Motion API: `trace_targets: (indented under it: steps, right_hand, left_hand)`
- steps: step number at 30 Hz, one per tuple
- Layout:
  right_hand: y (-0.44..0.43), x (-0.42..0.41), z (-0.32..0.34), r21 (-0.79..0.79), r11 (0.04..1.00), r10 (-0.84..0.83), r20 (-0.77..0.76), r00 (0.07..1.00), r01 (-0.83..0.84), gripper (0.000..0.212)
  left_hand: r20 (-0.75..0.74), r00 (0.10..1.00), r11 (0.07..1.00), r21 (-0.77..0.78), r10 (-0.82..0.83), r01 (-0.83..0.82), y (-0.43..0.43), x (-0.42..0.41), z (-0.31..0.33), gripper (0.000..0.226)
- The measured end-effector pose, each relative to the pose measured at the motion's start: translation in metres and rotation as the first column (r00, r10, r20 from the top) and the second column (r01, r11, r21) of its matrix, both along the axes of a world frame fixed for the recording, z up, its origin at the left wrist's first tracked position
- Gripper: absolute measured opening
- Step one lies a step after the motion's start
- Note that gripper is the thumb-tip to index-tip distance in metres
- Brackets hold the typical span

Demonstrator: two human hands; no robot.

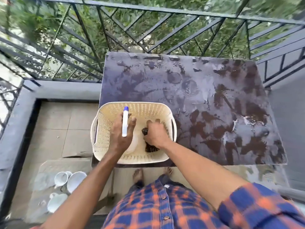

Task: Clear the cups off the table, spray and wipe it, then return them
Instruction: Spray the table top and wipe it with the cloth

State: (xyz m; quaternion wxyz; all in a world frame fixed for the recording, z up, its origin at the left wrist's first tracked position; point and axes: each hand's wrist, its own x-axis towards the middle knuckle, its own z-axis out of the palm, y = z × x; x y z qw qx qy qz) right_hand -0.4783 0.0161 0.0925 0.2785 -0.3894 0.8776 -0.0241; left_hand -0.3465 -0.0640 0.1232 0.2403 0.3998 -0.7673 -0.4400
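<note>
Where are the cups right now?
Head view, lower left: the cups are on the balcony floor, off the table, left of the person's feet.

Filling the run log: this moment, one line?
left hand: holds white blue-capped spray bottle | right hand: grips dark cloth in cream perforated basket | white cups: floor

Bench (198, 96): dark brown-purple top, smooth, wet-glossy, with a patchy greyish film and streaks. Basket (105, 129), at the bench's 7 o'clock corner: cream plastic, matt, walls pierced with rows of small holes. Spray bottle (125, 124), at 9 o'clock in the basket: smooth white plastic with a blue plastic tip. Cloth (149, 148), at 4 o'clock in the basket: dark, rough-looking fabric. Cups (76, 180), at 8 o'clock from the bench: white, glossy, ceramic by the look. Floor (54, 126): beige tiles, matt. Ledge (66, 90): grey, matt, painted masonry. Railing (165, 12), at 12 o'clock: dark painted metal bars. Shirt (158, 212), at 6 o'clock: woven check cloth, blue and orange.
</note>
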Motion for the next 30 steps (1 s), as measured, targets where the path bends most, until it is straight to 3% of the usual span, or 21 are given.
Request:
trace_targets:
  steps: [5, 8, 10, 12, 14, 16, 17, 18, 21, 24, 30]
  right_hand:
    - [-0.01, -0.025, 0.026, -0.096, 0.958, -0.241, 0.238, 0.941, 0.269, 0.017]
    - [-0.012, -0.034, 0.047, -0.263, 0.895, -0.263, 0.341, 0.902, 0.36, 0.006]
    - [-0.01, -0.041, 0.063, -0.381, 0.795, -0.257, 0.493, 0.831, 0.472, 0.018]
    - [-0.002, -0.05, 0.079, -0.419, 0.602, -0.202, 0.744, 0.637, 0.68, 0.027]
    - [0.011, -0.068, 0.094, -0.287, 0.382, -0.025, 0.947, 0.321, 0.878, 0.037]
    - [0.036, -0.099, 0.097, -0.035, 0.26, 0.221, 0.975, -0.024, 0.965, 0.042]
    - [0.05, -0.117, 0.093, 0.074, 0.231, 0.314, 0.938, -0.147, 0.97, 0.044]
    - [0.065, -0.136, 0.087, 0.134, 0.206, 0.365, 0.909, -0.203, 0.969, 0.051]
    - [0.113, -0.199, 0.065, 0.11, 0.146, 0.408, 0.899, -0.161, 0.983, 0.086]
    - [0.162, -0.255, 0.048, 0.089, 0.15, 0.425, 0.893, -0.145, 0.985, 0.078]
    - [0.252, -0.357, 0.017, -0.048, 0.113, -0.048, 0.997, 0.053, 0.993, 0.055]
  left_hand:
    - [-0.085, 0.966, 0.967, 0.104, 0.243, -0.234, -0.014, -0.012, 0.014, 0.039]
    - [-0.219, 0.94, 0.96, 0.165, 0.26, -0.227, -0.03, -0.017, 0.031, 0.021]
    - [-0.29, 0.93, 0.96, 0.229, 0.224, -0.16, -0.036, -0.023, 0.049, 0.017]
    - [-0.306, 0.935, 0.964, 0.243, 0.177, -0.103, -0.038, -0.032, 0.07, 0.019]
    - [-0.317, 0.941, 0.967, 0.254, 0.12, -0.038, -0.039, -0.043, 0.088, 0.036]
    - [-0.332, 0.935, 0.959, 0.282, 0.121, -0.024, -0.035, -0.061, 0.103, 0.041]
    - [-0.339, 0.93, 0.954, 0.297, 0.144, -0.04, -0.031, -0.071, 0.109, 0.04]
    - [-0.343, 0.925, 0.947, 0.318, 0.163, -0.049, -0.024, -0.084, 0.114, 0.039]
    - [-0.332, 0.931, 0.951, 0.305, 0.15, -0.045, 0.006, -0.13, 0.121, 0.042]
    - [-0.308, 0.946, 0.955, 0.297, 0.105, -0.009, 0.047, -0.183, 0.123, 0.049]
    - [-0.194, 0.977, 0.914, 0.406, 0.087, -0.001, 0.139, -0.3, 0.111, 0.042]
